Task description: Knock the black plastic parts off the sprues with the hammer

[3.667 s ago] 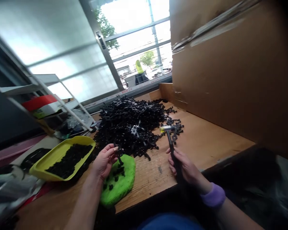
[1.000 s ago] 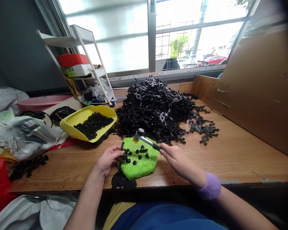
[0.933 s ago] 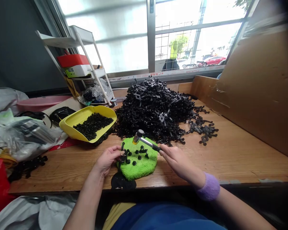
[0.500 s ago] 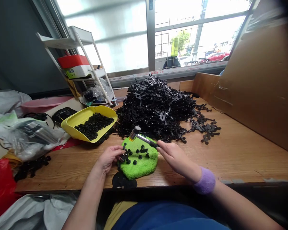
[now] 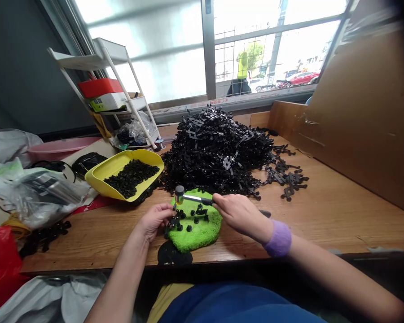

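Two hands fill my view: I see the right hand [image 5: 239, 213] wrapped firmly around a small mallet [image 5: 192, 198] above a green fuzzy pad [image 5: 204, 240], while the left hand [image 5: 151, 220] pinches a black plastic piece [image 5: 174, 222] at the pad's left edge.

No legible text or labels anywhere in view; all too blurred or small.

Workshop, wooden workbench [image 5: 323, 224], heap of black plastic parts [image 5: 215, 152]
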